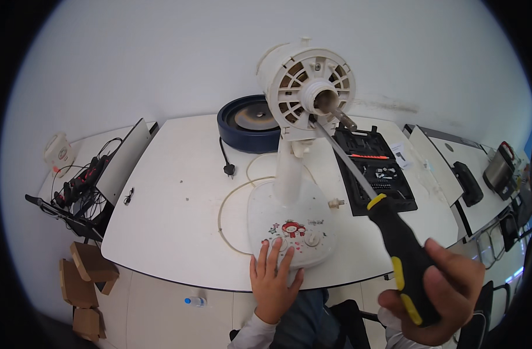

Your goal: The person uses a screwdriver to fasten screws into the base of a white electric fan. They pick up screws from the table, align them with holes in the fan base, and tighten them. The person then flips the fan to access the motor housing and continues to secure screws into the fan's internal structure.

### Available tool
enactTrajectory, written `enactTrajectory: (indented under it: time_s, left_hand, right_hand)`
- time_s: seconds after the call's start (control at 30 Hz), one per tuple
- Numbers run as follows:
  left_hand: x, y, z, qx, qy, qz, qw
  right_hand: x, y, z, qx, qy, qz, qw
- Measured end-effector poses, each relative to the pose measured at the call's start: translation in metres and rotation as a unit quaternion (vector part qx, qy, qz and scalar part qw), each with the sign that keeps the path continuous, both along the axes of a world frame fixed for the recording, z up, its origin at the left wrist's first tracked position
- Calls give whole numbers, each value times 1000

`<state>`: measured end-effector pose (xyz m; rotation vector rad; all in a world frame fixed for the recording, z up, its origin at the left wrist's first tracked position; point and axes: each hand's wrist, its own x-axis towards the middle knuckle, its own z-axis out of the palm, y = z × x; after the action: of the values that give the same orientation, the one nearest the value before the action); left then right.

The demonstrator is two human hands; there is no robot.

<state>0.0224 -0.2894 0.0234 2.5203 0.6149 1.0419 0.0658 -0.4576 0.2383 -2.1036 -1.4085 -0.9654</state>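
A white electric fan with its blades and grille off stands upright on the table; its motor housing (286,109) faces me with the metal shaft (344,119) sticking out. My right hand (437,294) is closed round the black and yellow handle of a long screwdriver (359,177). The blade reaches up to the lower front of the housing, just below the central collar; the tip itself is hard to make out. My left hand (274,282) lies with fingers spread on the front of the fan's printed base (292,200), next to its knobs.
Behind the fan sits a dark blue round appliance (248,139), its plug (229,169) lying on the table. An open black tool case (376,168) is at the right, near a small plastic fitting (336,203). Cardboard boxes (80,296) and a bottle (195,301) are on the floor.
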Motion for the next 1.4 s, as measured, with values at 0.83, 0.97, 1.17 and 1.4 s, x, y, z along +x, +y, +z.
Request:
enactTrajectory:
  time_s: [0.83,0.97,1.17,1.4]
  left_hand:
    - [1,1,-1,9,-4,5,1000]
    - [0,2,-2,6,-1,8,1000]
    - [3,0,-2,0,-8,-2,1000]
    - [1,1,-2,0,-5,3,1000]
  right_hand:
    - [17,20,-7,86,48,266,959]
    - [27,21,-7,83,31,302,949]
    - [35,18,-29,168,-39,230,958]
    - [27,36,-54,288,-5,196,937]
